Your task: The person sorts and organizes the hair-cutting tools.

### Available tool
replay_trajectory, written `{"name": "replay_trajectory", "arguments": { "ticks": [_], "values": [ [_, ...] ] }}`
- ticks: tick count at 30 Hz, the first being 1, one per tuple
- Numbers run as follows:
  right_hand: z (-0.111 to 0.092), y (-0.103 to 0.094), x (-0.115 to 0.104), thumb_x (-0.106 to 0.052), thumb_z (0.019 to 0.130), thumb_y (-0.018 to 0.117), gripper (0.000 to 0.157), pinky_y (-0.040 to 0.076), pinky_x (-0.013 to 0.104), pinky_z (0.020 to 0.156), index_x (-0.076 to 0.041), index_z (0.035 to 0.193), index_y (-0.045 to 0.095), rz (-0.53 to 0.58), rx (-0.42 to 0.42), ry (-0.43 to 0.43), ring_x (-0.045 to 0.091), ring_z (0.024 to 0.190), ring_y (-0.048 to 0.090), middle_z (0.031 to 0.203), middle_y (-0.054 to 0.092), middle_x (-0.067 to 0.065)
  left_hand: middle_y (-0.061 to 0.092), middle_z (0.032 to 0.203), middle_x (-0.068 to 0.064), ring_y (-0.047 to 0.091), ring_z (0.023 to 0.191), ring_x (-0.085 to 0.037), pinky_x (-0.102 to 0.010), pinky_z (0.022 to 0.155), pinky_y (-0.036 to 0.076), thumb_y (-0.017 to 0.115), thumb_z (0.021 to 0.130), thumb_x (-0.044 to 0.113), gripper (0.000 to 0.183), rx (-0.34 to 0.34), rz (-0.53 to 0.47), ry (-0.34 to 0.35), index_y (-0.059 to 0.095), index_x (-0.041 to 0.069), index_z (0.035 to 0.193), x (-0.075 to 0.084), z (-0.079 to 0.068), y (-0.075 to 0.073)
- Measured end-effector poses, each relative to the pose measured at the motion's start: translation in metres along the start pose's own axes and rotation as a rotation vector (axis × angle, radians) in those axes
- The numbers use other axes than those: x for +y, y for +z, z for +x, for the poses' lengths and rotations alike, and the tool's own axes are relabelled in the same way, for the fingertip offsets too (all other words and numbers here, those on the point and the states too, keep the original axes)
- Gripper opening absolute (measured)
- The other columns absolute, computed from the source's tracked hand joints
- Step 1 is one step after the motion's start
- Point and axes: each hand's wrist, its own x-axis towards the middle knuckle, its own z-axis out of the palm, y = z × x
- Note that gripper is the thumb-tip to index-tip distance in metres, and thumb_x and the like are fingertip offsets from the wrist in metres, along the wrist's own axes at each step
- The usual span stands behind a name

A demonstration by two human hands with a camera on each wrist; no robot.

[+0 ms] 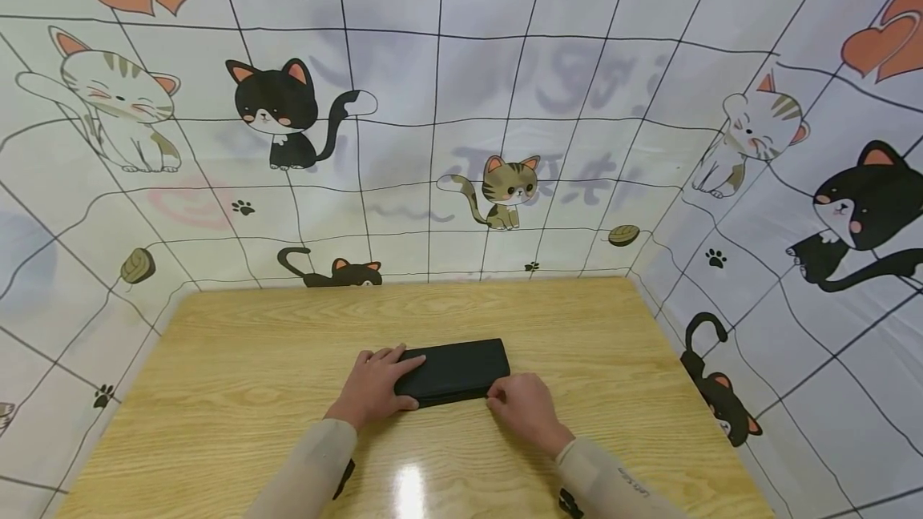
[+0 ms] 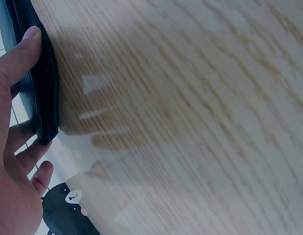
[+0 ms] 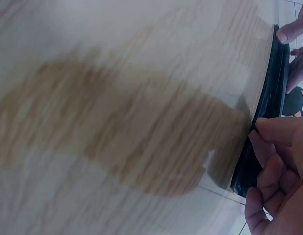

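Observation:
A long black wallet [image 1: 454, 371] lies flat on the wooden table, slightly slanted. My left hand [image 1: 376, 387] holds its left end, the thumb at the near edge and the index finger over the top. In the left wrist view the thumb presses the side of the wallet [image 2: 46, 93], with other fingers round its end. My right hand [image 1: 525, 408] is at the near right corner. The right wrist view has its thumb and index finger pinching the near edge of the wallet [image 3: 269, 98], the other fingers curled. What lies between those fingertips is hidden.
The light wooden table [image 1: 288, 327] has a glossy surface with a bright reflection near its front. White sheeting [image 1: 404, 142] with grid lines and cartoon cats rises behind it and along both sides.

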Motion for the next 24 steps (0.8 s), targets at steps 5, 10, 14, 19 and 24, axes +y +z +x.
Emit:
{"name": "replay_trajectory", "arguments": {
  "ticks": [5, 10, 14, 19, 24],
  "values": [
    [0.0, 0.001, -0.005, -0.026, 0.075, 0.074, 0.004, 0.045, 0.019, 0.053, -0.024, 0.072, 0.072, 0.005, 0.014, 0.004, 0.001, 0.059, 0.057, 0.068, 0.066, -0.013, 0.042, 0.141, -0.009, 0.044, 0.126, -0.029, -0.051, 0.096, 0.032, 0.068, 0.071, 0.057, 0.072, 0.017, -0.023, 0.004, 0.044, 0.033, 0.135, 0.002, 0.0, -0.001],
    [0.001, 0.001, -0.01, -0.025, 0.075, 0.074, 0.004, 0.045, 0.019, 0.053, -0.023, 0.071, 0.072, 0.025, 0.022, 0.003, 0.001, 0.059, 0.057, 0.068, 0.067, -0.013, 0.042, 0.142, -0.008, 0.043, 0.127, -0.027, -0.051, 0.098, 0.031, 0.068, 0.071, 0.057, 0.072, 0.025, -0.031, -0.016, 0.045, 0.032, 0.134, 0.001, 0.001, 0.001],
    [0.002, 0.004, -0.013, -0.026, 0.075, 0.074, 0.005, 0.045, 0.019, 0.054, -0.024, 0.071, 0.072, 0.021, 0.02, 0.003, 0.0, 0.06, 0.058, 0.068, 0.066, -0.014, 0.042, 0.142, -0.007, 0.042, 0.127, -0.026, -0.051, 0.099, 0.03, 0.068, 0.07, 0.057, 0.072, 0.026, -0.032, -0.023, 0.045, 0.032, 0.134, 0.0, 0.001, 0.004],
    [0.004, 0.008, -0.019, -0.025, 0.074, 0.074, 0.004, 0.044, 0.017, 0.053, -0.025, 0.07, 0.072, 0.037, 0.025, 0.001, -0.002, 0.059, 0.056, 0.067, 0.066, -0.015, 0.042, 0.142, -0.007, 0.042, 0.127, -0.027, -0.051, 0.098, 0.031, 0.069, 0.07, 0.057, 0.072, 0.027, -0.031, -0.018, 0.046, 0.032, 0.134, 0.0, 0.001, 0.004],
    [0.005, 0.01, -0.023, -0.025, 0.075, 0.074, 0.005, 0.044, 0.017, 0.053, -0.024, 0.07, 0.072, 0.043, 0.029, -0.02, -0.002, 0.059, 0.056, 0.067, 0.066, -0.015, 0.041, 0.143, -0.007, 0.042, 0.128, -0.026, -0.05, 0.098, 0.031, 0.068, 0.07, 0.058, 0.073, 0.025, -0.022, -0.018, 0.045, 0.033, 0.135, -0.001, 0.001, 0.005]
  ]
}}
